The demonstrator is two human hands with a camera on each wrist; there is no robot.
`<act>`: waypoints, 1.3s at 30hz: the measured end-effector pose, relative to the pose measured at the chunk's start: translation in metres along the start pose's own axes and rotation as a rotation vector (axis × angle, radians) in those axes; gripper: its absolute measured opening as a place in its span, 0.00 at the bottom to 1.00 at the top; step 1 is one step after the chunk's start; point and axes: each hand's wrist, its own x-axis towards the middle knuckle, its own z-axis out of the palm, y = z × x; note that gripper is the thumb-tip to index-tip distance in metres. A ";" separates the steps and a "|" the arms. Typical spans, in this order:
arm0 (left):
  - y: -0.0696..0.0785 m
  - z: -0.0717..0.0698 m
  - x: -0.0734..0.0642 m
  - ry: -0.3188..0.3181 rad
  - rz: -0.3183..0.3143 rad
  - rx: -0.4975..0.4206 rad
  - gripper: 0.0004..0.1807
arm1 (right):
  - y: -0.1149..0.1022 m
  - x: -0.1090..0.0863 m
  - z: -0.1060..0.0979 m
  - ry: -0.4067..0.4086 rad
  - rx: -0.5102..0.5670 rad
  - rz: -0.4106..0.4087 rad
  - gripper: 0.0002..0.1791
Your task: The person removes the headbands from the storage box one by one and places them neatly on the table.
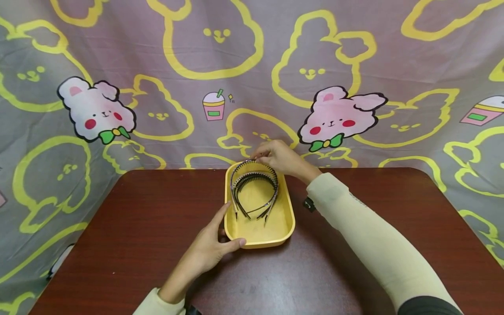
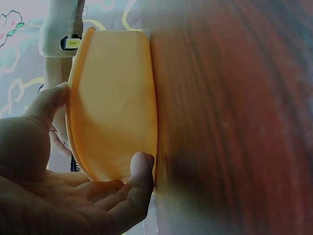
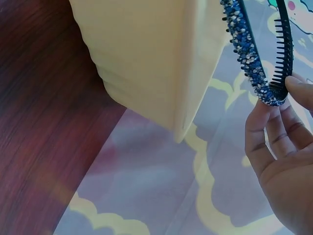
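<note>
A yellow plastic tray [image 1: 260, 240] stands on the table, and my left hand [image 1: 206, 249] holds its near left corner, the thumb on the front rim and fingers along the left wall. My right hand [image 1: 281, 158] pinches the top of a headband [image 3: 249, 61] at the tray's far end. Blue and white bead-like bits cover its outside, and black comb teeth line its inside. The headband's ends hang inside the tray. Within its curve are other dark toothed headbands [image 1: 257, 176], overlapping so that their number is hard to tell. The left wrist view shows mostly the tray's outer wall.
The dark red-brown wooden table [image 1: 153, 218] extends on both sides of the tray. Behind its far edge hangs a patterned cloth [image 1: 252, 100] with yellow outlines and rabbit faces, close to the right hand. A small black device [image 1: 309, 204] sits at the right wrist.
</note>
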 end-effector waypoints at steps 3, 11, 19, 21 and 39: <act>0.000 0.000 0.000 -0.002 0.001 0.003 0.59 | 0.001 -0.002 -0.003 0.008 0.000 -0.004 0.10; 0.001 0.000 0.001 0.005 0.002 0.029 0.58 | 0.004 -0.008 -0.012 0.036 0.031 -0.006 0.11; 0.000 0.002 0.001 0.027 0.001 0.044 0.57 | 0.005 -0.016 -0.024 0.059 0.002 0.041 0.11; 0.000 0.002 0.000 0.028 0.004 0.045 0.57 | 0.005 -0.018 -0.026 0.067 0.002 0.056 0.11; -0.001 0.000 -0.002 0.009 0.003 0.034 0.57 | 0.018 -0.045 -0.059 0.114 0.001 0.066 0.10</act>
